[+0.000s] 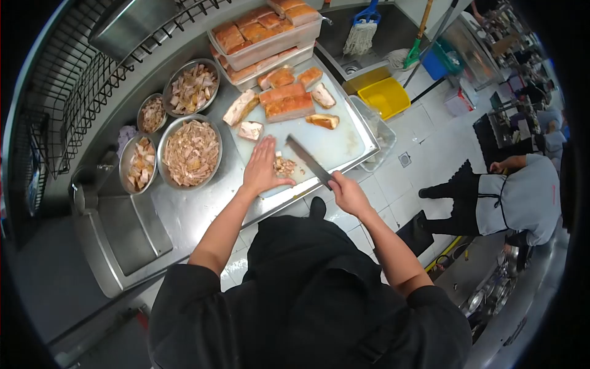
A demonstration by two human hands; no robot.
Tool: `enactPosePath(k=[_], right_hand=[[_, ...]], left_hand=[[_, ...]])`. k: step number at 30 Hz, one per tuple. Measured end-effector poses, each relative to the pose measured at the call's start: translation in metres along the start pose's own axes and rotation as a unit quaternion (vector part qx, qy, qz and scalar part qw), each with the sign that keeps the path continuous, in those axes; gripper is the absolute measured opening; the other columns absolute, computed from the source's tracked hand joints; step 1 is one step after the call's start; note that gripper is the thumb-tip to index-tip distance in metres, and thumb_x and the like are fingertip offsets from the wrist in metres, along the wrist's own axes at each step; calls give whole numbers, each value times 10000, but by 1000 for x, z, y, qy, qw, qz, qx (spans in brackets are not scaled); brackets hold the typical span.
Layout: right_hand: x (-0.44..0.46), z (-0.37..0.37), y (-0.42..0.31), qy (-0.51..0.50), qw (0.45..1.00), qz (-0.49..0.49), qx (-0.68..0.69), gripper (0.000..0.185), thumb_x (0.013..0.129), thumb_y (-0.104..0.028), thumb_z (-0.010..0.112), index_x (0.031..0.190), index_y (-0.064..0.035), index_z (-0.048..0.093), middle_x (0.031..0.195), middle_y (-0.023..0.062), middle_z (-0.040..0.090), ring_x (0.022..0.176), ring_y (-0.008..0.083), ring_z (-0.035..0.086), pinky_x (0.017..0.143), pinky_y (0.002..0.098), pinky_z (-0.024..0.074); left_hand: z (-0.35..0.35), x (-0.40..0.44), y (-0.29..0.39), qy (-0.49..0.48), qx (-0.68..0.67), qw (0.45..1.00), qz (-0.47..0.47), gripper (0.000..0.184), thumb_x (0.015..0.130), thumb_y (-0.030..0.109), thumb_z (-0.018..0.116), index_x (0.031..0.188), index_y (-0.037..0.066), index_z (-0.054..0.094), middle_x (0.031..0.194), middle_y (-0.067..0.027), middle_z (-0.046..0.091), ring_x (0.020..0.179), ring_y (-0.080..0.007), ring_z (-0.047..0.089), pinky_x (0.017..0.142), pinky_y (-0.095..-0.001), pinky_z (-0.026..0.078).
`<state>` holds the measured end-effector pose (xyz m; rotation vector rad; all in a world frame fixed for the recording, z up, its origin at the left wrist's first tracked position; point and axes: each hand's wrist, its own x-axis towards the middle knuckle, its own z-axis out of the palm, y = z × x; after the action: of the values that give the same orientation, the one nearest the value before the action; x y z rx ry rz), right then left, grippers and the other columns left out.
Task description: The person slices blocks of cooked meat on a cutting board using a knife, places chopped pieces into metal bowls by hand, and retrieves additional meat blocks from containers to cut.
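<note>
Though probably soft and slippery, best gathered from the sides: chopped meat (284, 166), on the cutting board (350, 144) beside the left hand (263, 170) (flat, thumb out). Clamped at its near end in the right hand (349, 194), hands apart: one knife (309, 160), likely stiff.

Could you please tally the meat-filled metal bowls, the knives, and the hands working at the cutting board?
Metal bowls: 4
Knife: 1
Hands, left hand and right hand: 2
Total: 7
</note>
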<state>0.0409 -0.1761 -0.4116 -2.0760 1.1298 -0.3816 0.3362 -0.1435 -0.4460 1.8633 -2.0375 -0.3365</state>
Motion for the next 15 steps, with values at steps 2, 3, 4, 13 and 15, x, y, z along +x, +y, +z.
enactPosePath(k=[2,3,4,13,15], right_hand=[[-13,-1,20,-25,991,82,104,181,1010,-182,560,1040,-11,509,669,176,625,615,333,647,564,478,466],[-15,-3,23,-43,965,165,199,211,1020,-202,563,1050,-1,509,636,145,606,549,265,626,506,436,456],[-20,-6,26,-70,930,230,279,273,1042,-246,559,1124,11,513,618,79,570,476,143,534,419,336,403],[-1,73,-14,-60,873,269,403,295,1067,-269,518,1195,-5,499,604,36,541,407,115,474,352,286,378],[8,85,-23,-61,881,256,394,285,1072,-270,513,1194,-13,500,602,30,539,398,107,461,351,281,372]], left_hand=[[9,5,10,-14,5,1000,10,1344,602,796,762,1530,-52,286,1570,-279,339,1493,-382,298,1241,-474,226],[14,7,15,-22,7,999,29,1276,646,777,757,1531,-26,311,1562,-276,356,1490,-383,303,1241,-474,226],[19,5,22,-7,-20,1000,20,1167,711,746,737,1519,-5,359,1555,-276,370,1485,-392,309,1235,-483,234],[59,22,73,124,-2,982,-141,796,931,497,652,1439,-82,449,1499,-293,438,1434,-438,370,1193,-489,294],[65,27,67,184,-77,965,-173,650,988,374,601,1414,-100,473,1479,-284,469,1423,-428,390,1185,-473,317]])
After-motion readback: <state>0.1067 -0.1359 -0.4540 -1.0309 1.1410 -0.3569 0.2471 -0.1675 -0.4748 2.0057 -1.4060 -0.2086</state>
